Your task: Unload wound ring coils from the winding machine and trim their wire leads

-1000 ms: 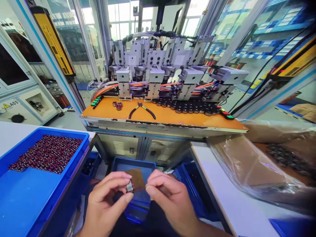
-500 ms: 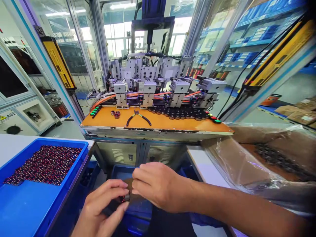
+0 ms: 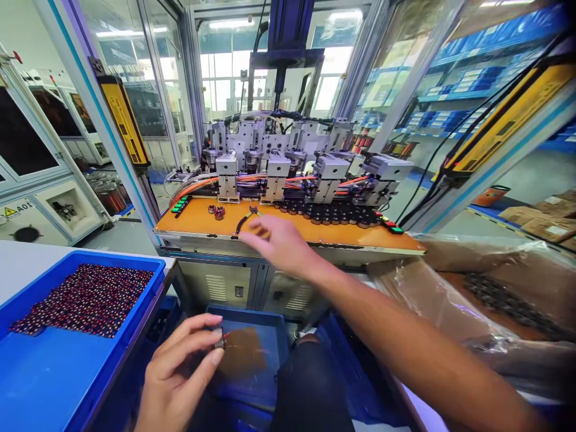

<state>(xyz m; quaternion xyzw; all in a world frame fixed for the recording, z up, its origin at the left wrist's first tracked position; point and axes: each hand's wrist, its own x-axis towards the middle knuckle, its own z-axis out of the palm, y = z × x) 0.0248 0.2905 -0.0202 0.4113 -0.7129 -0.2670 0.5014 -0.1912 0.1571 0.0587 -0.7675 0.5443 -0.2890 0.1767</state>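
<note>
My left hand (image 3: 180, 369) is low in front of me, with thumb and fingers pinched on a small coil part (image 3: 220, 339) above a blue bin (image 3: 252, 366). Stretched forward over the orange machine plate (image 3: 202, 221), my right hand (image 3: 276, 242) has its fingers spread and empty and hovers right over the black-handled pliers (image 3: 246, 219) lying there. Two small coils (image 3: 216, 210) sit on the plate left of the pliers.
A blue tray (image 3: 54, 360) with several dark red coils lies at my left. The machine's heads (image 3: 306, 171) and a row of black parts (image 3: 337, 215) stand behind the plate. A plastic-lined box (image 3: 486, 294) of dark parts is at the right. Yellow light curtains (image 3: 121, 120) flank the opening.
My right hand left the coil in my left hand and reached forward and up to the pliers on the orange plate. The left hand stayed low, still pinching the coil.
</note>
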